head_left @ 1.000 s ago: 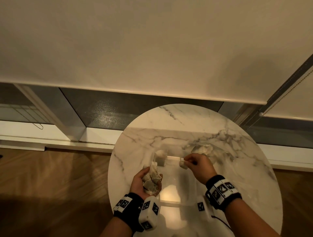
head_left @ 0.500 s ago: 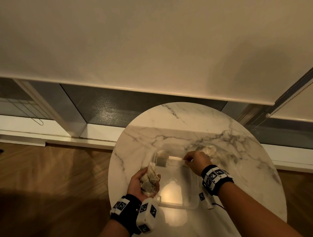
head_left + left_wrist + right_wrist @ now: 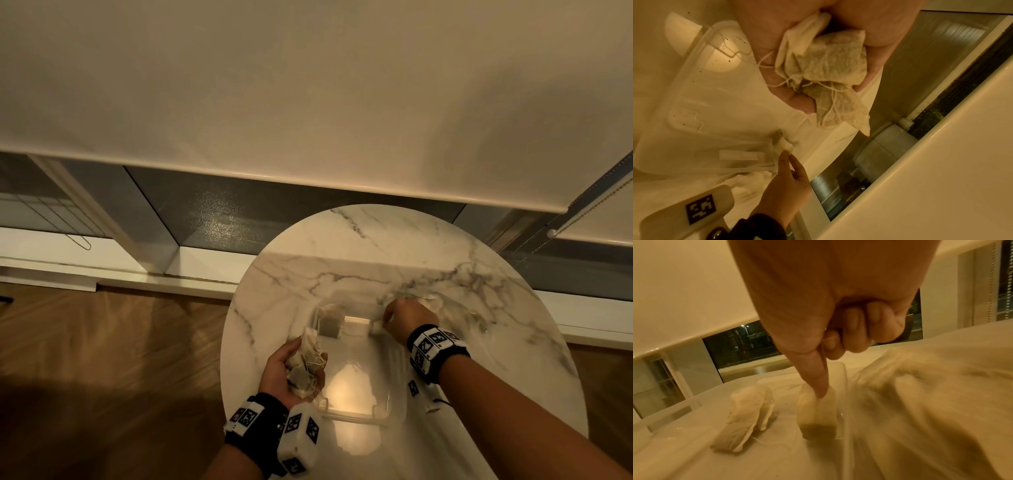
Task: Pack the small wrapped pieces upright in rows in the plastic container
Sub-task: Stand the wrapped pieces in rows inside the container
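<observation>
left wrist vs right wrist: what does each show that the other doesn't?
Left wrist only: the left hand cupping a bunch of tea bags with loose strings, and the container's near end.

Right wrist only: a tea bag already in the far corner, and a blurred pale heap outside the container wall.

Both: the right hand pinching one tea bag at its top, setting it in the clear plastic container.

**A home living space by night**

A round marble-patterned desk [image 3: 342, 260] stands on herringbone wood flooring [image 3: 113, 342] beside floor-level windows [image 3: 219, 219]. A cream roller blind [image 3: 308, 85] with a bead chain [image 3: 589, 195] hangs low. Outside, the right wrist view shows darkness, street lamps and railings.
</observation>
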Demonstrator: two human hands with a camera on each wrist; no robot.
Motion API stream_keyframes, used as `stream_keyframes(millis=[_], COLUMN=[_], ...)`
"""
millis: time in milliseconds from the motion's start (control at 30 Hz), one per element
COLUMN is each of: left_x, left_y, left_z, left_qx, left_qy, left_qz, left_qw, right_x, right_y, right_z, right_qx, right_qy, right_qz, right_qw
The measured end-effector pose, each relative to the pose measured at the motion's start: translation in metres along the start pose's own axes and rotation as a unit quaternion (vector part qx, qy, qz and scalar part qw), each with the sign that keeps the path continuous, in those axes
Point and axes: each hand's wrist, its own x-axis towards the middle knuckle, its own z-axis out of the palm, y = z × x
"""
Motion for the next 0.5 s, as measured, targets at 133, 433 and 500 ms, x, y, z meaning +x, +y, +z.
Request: stream_keyframes(millis=[133,433,500], left_x=[0.0001,-0.0025,-0.0044], left_y=[-0.0003,-0.0019,-0.0019], left_z=[0.0011,0.0018,0.0012], left_qx=[0.011,0.010,0.008], left_qy=[0.003,0.003,0.000], left_qz=[0.003,0.006,0.007], left_qw=[1.000,1.000,1.000], right_x=[0.0053,0.0056,0.0036], right_y=[-0.0018,-0.0002,0.0019], right_z=[-0.0014,-0.0044,-0.0058], right_qx=[-0.016,-0.032,-0.012], right_qy=[0.016,0.050,0.053], right_qz=[0.012,0.010,0.011], right_qw=[1.000,0.998,0.998])
